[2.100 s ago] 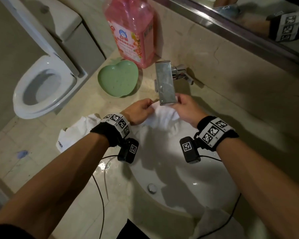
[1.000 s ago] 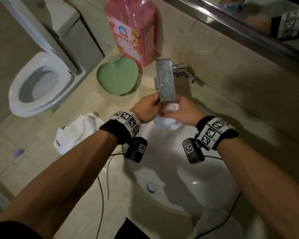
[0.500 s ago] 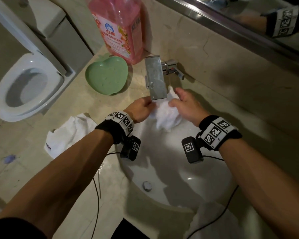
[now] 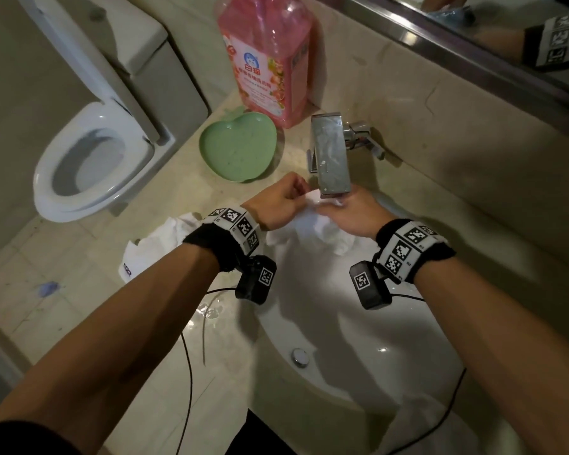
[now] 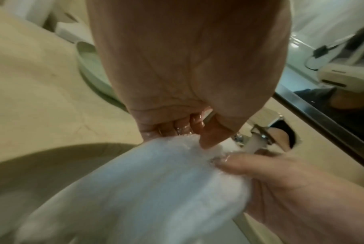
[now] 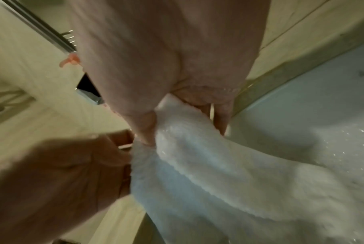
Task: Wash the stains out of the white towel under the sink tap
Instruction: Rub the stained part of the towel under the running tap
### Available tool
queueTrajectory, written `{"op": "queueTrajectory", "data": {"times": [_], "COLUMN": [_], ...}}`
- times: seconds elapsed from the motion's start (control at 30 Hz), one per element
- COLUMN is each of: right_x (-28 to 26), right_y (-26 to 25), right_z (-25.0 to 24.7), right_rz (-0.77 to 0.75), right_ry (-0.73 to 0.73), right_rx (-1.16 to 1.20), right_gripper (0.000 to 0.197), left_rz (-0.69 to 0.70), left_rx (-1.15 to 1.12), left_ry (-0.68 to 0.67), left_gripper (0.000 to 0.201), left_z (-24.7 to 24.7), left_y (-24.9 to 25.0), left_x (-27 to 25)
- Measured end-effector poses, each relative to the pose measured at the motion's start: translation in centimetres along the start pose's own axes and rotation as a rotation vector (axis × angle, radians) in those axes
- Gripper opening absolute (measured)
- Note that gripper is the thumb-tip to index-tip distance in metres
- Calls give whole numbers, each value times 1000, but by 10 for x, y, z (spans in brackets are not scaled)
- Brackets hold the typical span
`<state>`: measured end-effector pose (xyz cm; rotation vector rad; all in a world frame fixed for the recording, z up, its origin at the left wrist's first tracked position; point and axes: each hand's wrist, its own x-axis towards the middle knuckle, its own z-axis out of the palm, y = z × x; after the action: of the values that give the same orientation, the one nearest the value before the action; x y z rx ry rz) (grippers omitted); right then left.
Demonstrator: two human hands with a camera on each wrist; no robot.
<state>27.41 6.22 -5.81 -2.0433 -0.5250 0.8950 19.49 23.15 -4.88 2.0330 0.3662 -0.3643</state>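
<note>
Towel (image 4: 322,229) — pinched between both hands' fingers (image 5: 183,128).

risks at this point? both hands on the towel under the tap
1. The black wrist-camera cables trail across a puddle on the beige counter; water running off the wet white towel could reach them.
2. The left hand and right hand hold the towel bunched under the square chrome tap, so folded-in stains may stay unrinsed.
3. The left hand works close to the green apple-shaped dish, which could get knocked.
</note>
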Motion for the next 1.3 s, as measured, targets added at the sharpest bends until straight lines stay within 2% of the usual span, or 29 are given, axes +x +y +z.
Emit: {"op": "queueTrajectory", "data": {"times": [0.07, 0.13, 0.17, 0.27, 0.37, 0.43, 0.53, 0.6, 0.67, 0.73, 0.83, 0.9, 1.0, 1.1, 1.13, 1.2, 1.3], "right_x": [-1, -4, -6, -17, -24, -28, -29, -29, -30, -30, -27, -25, -20, -14, -11, -6, -8], "right_y": [2, 5, 7, 12, 23, 28, 33, 35, 32, 25, 19, 19, 19, 12, 9, 7, 1], "right_z": [-5, -10, -12, -20, -27, -28, -22, -20, -21, -22, -24, -21, -13, -2, 2, 8, 9], "right_rz": [73, 117, 145, 182, 159, 106, 71, 85, 118, 93, 105, 125, 80, 40, 34, 32, 20], "right_ry": [60, 82, 79, 62, 76, 56, 41, 88, 106, 102, 125, 104, 53, 56, 77, 80, -56], "right_rx": [76, 139, 163, 169, 90, -13, -61, -60, 56, 218, 357, 351, 126, -80, -105, -58, 57], "right_gripper": [6, 15, 13, 14, 27, 38, 25, 36, 47, 50, 41, 33, 22, 8, 21, 31, 19], "left_rz": [-34, -52, -53, -11, 74, 107, 124, 117, 65, 4, 28, 57, 122, 144, 142, 144, 113], "left_rx": [23, 99, 112, 96, 61, 46, 67, 14, -145, -239, -84, 14, -17, 28, 26, 48, 186], "left_ry": [-23, -92, -113, -83, -59, -81, -108, -122, -152, -166, -98, 27, 144, 113, 110, 101, 31], "left_gripper": [9, 5, 4, 18, 30, 29, 23, 25, 34, 37, 29, 19, 24, 17, 16, 13, 4], "left_z": [4, 11, 15, 25, 33, 37, 40, 39, 38, 37, 33, 26, 11, -2, -5, -7, -1], "left_y": [-10, -18, -21, -19, -2, 10, 23, 22, 17, 8, -7, -13, -11, -3, 0, 6, 13], "left_x": [-1, -1, 0, 5, 11, 15, 21, 23, 21, 19, 14, 9, 1, -6, -7, -8, -3]}}
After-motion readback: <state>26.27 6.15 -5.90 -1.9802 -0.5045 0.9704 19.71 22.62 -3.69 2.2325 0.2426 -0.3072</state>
